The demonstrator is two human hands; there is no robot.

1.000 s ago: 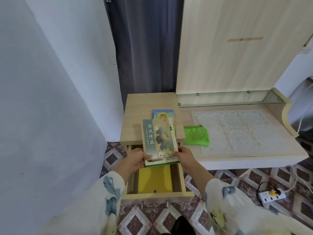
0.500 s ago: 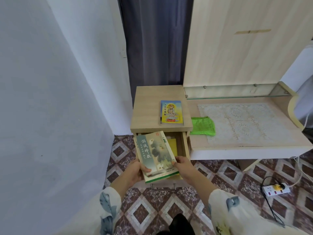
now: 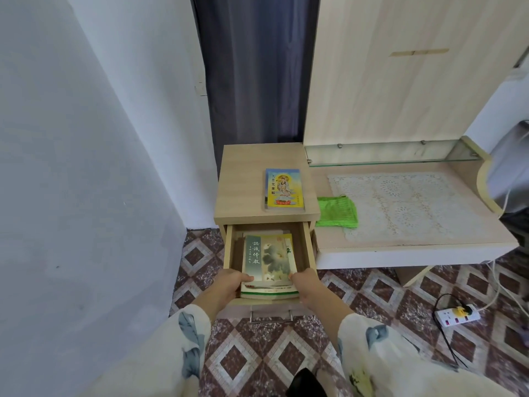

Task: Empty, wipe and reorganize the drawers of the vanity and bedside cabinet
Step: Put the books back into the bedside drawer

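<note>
Now we look down into the open drawer (image 3: 308, 245) of the bedside cabinet (image 3: 246, 179), pulled out toward us. Our left hand (image 3: 229, 285) and right hand (image 3: 307, 285) each grip a near corner of a stack of books (image 3: 267, 262), thumbs on the green cover with its ink painting, fingers curled out of sight underneath. The stack lies inside the drawer, its far end down between the walls and its near end at or just above the front edge; we cannot tell which. We judge the step to be settling the books flat in the drawer, though a lift out would look much the same. To do it well we should hold the stack square to the side walls, lower the near end evenly, and slip our fingers out one side at a time so the lower books do not slide. Something pale shows under the stack's far end and could stop it lying level. A second book (image 3: 283, 189), yellow and blue, lies on the cabinet top near its right edge. On the desk (image 3: 472, 233) alongside, a green cloth (image 3: 337, 212) sits at the left edge, touching a lace mat (image 3: 400, 204); a glass shelf (image 3: 386, 154) runs along the back edge. The drawer's metal handle (image 3: 270, 316) sits between our wrists. A white power strip (image 3: 456, 316) lies on the tiled floor (image 3: 372, 287), well apart.
</note>
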